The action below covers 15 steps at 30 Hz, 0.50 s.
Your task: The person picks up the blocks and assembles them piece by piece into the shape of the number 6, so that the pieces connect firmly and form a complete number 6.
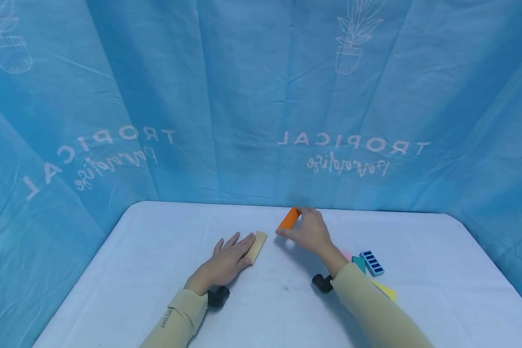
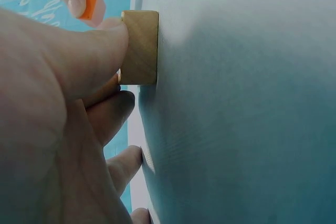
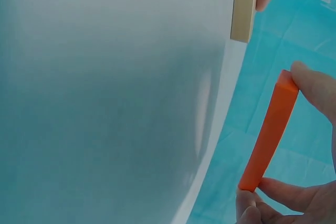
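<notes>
Head view, lower centre: the left hand [image 1: 226, 263] rests spread-fingered on the wooden block [image 1: 256, 248]; the right hand [image 1: 311, 232] pinches the orange block [image 1: 289, 219]. Left wrist view, upper centre: light pressure should steady the wooden block. Right wrist view, lower right: pinching the orange block's ends evenly seems best.

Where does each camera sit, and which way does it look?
Head: worn on the head, looking forward and down at the white table; left hand, right hand and sleeves show.
Left wrist: on that wrist, looking at the wooden block; both hands show.
Right wrist: on that wrist, looking at the orange block; both hands show.
Shared: both wrist views show both blocks.
</notes>
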### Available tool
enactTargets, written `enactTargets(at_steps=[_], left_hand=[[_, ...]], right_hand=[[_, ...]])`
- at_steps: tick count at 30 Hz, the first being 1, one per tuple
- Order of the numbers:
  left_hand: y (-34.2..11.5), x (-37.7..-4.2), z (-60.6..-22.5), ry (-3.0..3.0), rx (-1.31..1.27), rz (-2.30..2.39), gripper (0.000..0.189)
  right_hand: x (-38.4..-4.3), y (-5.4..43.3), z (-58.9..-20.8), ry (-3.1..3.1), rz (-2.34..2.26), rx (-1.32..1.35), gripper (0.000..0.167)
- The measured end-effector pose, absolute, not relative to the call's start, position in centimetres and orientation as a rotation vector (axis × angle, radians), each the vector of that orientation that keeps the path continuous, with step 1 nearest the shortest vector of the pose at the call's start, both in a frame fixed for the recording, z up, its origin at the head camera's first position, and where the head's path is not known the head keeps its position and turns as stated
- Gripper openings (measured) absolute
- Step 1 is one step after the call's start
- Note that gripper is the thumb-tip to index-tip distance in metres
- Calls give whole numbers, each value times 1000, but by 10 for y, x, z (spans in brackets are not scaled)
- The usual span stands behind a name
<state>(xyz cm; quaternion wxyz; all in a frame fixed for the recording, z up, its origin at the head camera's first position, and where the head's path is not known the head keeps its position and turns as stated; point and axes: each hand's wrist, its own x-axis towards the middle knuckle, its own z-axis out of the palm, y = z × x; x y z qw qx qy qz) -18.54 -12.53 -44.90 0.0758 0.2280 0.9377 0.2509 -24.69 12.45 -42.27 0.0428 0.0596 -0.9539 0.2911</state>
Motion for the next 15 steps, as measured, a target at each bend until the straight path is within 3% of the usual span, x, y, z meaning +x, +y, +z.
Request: enactTargets(at_steps=[15], left_hand=[[-125, -184, -445, 2799, 692, 772, 59]], right_hand=[[-256, 101, -428, -2918, 931, 92, 90]])
